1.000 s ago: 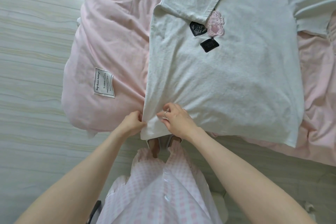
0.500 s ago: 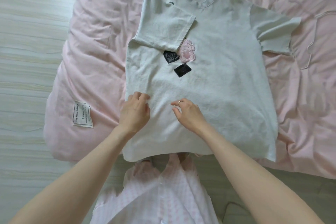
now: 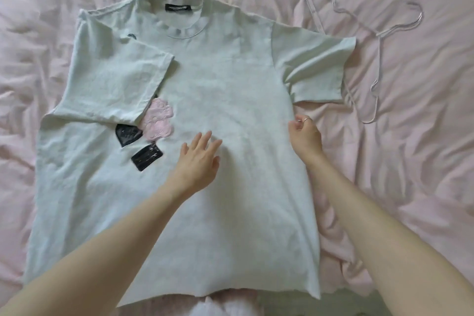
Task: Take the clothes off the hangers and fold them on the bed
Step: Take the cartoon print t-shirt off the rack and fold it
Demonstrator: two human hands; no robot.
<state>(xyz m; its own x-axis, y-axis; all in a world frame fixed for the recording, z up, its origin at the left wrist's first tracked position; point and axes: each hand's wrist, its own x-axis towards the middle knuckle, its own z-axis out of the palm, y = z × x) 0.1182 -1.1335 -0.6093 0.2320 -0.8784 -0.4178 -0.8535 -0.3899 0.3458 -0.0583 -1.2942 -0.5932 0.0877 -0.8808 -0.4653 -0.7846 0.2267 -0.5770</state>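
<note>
Right hand now pinching T-shirt's side, left flat, collar away

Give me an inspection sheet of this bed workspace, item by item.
Surface: pink bedding, heavily wrinkled.
Job's things: pale green T-shirt lies face up, off its hanger; one sleeve is folded onto the chest, partly covering the pink patch; the other sleeve is spread out.
Clutter: wire hanger, bare, beside the spread sleeve.
Grips: left hand rests flat on the shirt, fingers straight; right hand pinches the shirt's side edge.
Cables: nothing seen.
Surroundings: pale fabric at the bottom edge, unclear.
</note>
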